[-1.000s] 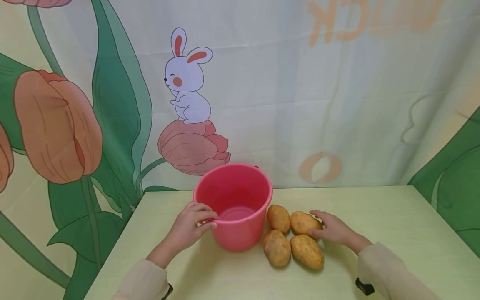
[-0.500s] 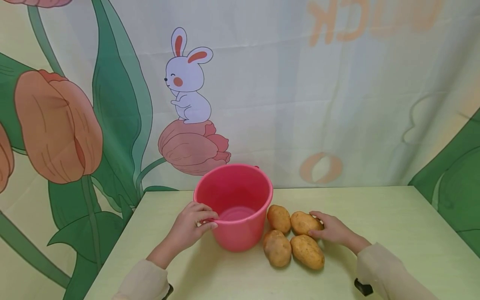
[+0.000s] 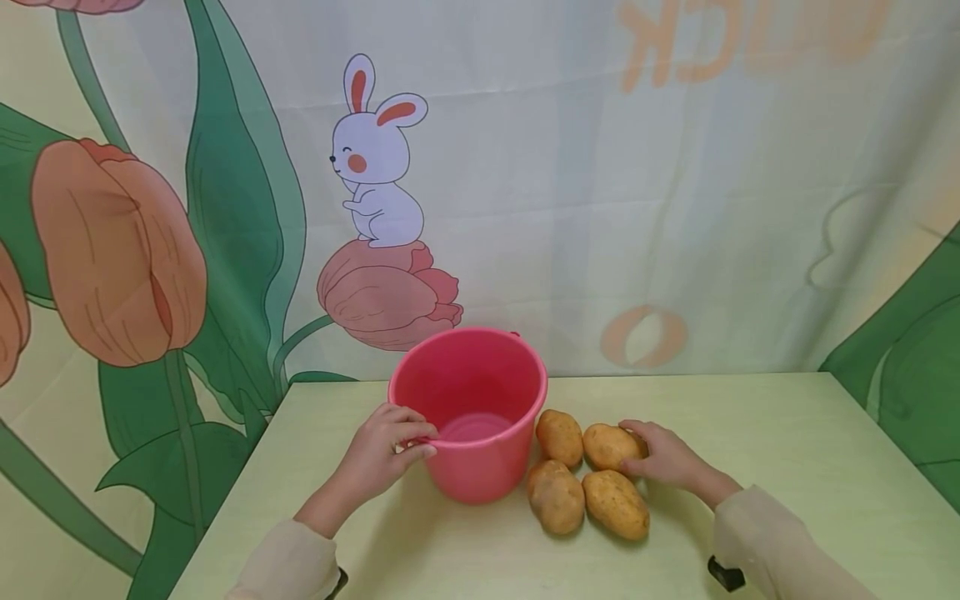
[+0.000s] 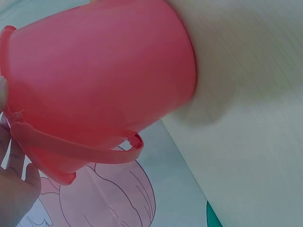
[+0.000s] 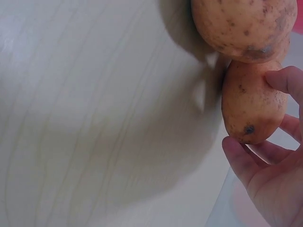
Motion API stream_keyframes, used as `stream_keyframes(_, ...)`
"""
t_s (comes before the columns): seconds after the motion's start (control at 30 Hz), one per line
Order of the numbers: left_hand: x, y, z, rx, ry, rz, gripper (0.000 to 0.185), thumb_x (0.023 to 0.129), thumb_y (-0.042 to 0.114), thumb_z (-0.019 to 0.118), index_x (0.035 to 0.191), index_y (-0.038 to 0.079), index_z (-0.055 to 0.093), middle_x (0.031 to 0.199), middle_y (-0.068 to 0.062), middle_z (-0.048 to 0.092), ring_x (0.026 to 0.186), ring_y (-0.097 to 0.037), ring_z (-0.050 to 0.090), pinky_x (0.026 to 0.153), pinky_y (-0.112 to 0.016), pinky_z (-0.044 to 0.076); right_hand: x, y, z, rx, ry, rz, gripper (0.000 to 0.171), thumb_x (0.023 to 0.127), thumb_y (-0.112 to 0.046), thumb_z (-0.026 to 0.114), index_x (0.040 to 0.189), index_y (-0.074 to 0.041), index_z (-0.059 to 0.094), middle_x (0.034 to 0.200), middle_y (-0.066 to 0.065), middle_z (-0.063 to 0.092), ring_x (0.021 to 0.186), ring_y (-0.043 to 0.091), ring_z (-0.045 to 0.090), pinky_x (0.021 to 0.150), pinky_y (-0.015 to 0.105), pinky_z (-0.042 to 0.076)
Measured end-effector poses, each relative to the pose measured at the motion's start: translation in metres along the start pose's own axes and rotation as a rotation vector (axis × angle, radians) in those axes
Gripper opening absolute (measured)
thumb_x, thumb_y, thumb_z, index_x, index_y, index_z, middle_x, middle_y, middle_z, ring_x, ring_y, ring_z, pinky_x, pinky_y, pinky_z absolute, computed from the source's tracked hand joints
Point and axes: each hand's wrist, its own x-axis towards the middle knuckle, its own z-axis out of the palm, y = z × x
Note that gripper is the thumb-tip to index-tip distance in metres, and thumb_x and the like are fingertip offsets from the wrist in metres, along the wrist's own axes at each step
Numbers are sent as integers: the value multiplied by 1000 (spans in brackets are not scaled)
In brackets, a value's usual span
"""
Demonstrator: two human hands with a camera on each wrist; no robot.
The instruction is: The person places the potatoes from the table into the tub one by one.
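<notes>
An empty pink plastic bucket (image 3: 480,471) stands upright on the pale green table (image 3: 787,467). My left hand (image 3: 382,454) pinches its near-left rim, fingers over the edge. The left wrist view shows the bucket (image 4: 104,80), its handle (image 4: 85,152) lying down and my left hand (image 4: 14,189) at the rim. Several potatoes lie just right of the bucket. My right hand (image 3: 663,457) curls round the back-right potato (image 3: 606,446), which rests on the table. In the right wrist view my right hand (image 5: 270,179) pinches that potato (image 5: 251,106) between thumb and fingers, and another potato (image 5: 241,26) touches it.
Other potatoes lie at the back (image 3: 559,437), front left (image 3: 556,497) and front right (image 3: 615,504), packed close together. A cloth backdrop (image 3: 525,167) printed with a rabbit and tulips hangs behind the table's far edge. Bare tabletop extends to the right.
</notes>
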Motion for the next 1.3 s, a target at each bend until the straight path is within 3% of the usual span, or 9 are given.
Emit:
stream_keyframes(0.4, 0, 0, 0, -9, -9, -5, 22, 69, 21, 74, 90, 20, 70, 92, 6, 60, 92, -12, 49, 66, -19, 50, 0, -1, -1, -50, 26, 24, 56, 70, -17, 68, 120, 1, 49, 101, 17, 56, 88, 25, 53, 77, 45, 44)
stream_keyframes(1.3, 0, 3, 0, -21, -14, -71, 25, 68, 18, 76, 92, 19, 70, 93, 5, 60, 94, -13, 49, 65, -23, 52, 1, -7, -17, -63, 22, -13, 55, 69, -15, 68, 118, 3, 50, 99, 18, 56, 85, 23, 53, 73, 40, 45)
